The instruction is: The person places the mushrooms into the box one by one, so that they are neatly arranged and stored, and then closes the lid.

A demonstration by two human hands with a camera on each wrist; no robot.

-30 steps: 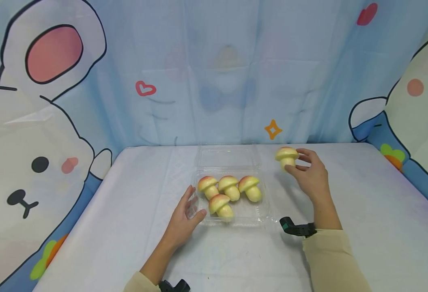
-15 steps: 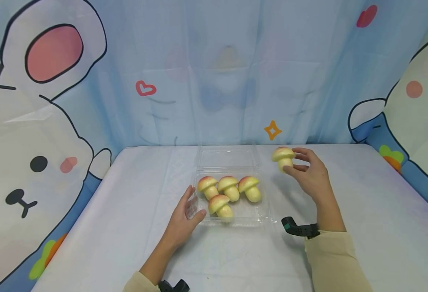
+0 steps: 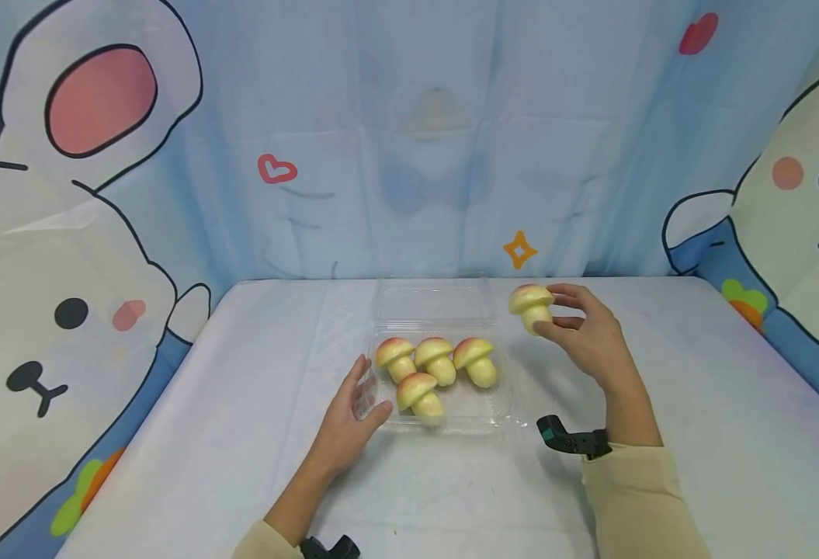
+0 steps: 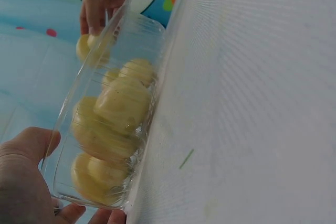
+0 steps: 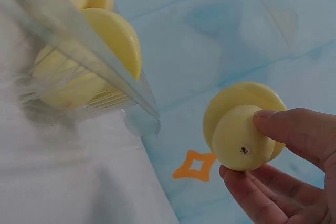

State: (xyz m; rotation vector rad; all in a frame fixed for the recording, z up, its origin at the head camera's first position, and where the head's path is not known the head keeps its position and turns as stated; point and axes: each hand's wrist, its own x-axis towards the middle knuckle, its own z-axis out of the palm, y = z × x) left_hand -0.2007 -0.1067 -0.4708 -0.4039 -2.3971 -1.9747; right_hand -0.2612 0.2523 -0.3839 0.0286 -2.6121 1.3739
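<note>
My right hand (image 3: 587, 334) pinches a yellow model mushroom (image 3: 531, 305) by its stem, thumb on one side and fingers on the other. It is held above the table, right of a clear plastic container (image 3: 503, 404). In the right wrist view the held mushroom (image 5: 242, 140) shows its stem end with a small dark mark. My left hand (image 3: 349, 423) holds the container's near left corner, thumb at the front wall and fingers along the left side. Several similar mushrooms (image 3: 476, 362) with reddish cap tops lie inside, three in a back row and one in front.
The container's transparent lid (image 3: 433, 299) lies folded back behind it. A white cloth (image 3: 716, 466) covers the table. Behind the table's back edge hangs a blue curtain (image 3: 416, 140) printed with cartoon animals.
My right hand has moved a little to the left with the mushroom, closer to the container. The left hand, the container and the mushrooms in it stay in place.
</note>
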